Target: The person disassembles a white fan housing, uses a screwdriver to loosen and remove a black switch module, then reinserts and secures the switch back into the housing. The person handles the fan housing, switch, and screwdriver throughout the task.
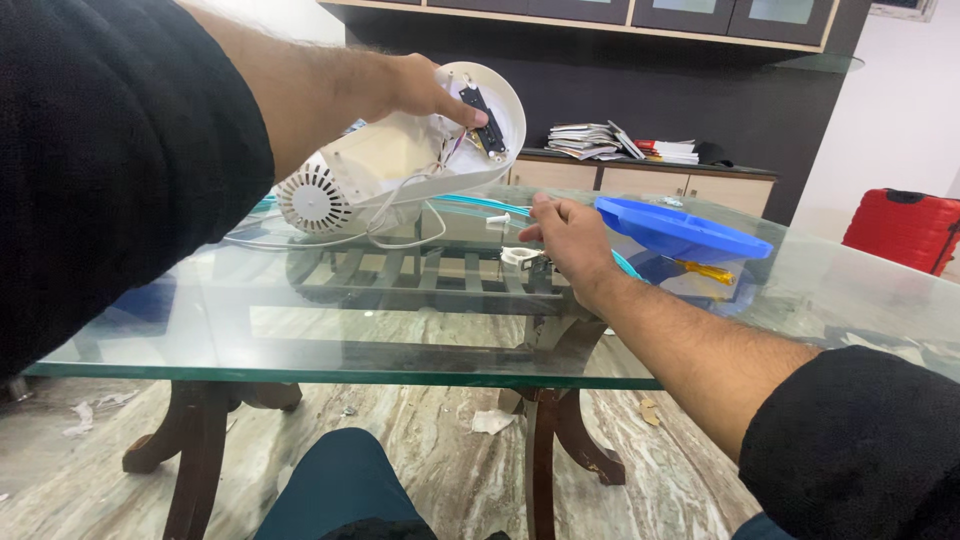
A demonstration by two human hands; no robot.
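Head view: the left hand (425, 90), reaching toward the upper middle of the frame, grips the rim of a white appliance housing (400, 160), thumb pressed inside near a black circuit strip (485, 122). The housing is tilted above the glass table (400, 330), its vented round motor end (313, 198) low at the left, with white wires (385, 235) trailing onto the glass. At the centre of the frame, the right hand (570, 235) is closed, its fingers pinching a small white piece (498, 219). A small white ring-shaped part (520, 256) lies on the glass just beside that hand. A blue lid (685, 230) sits to the right.
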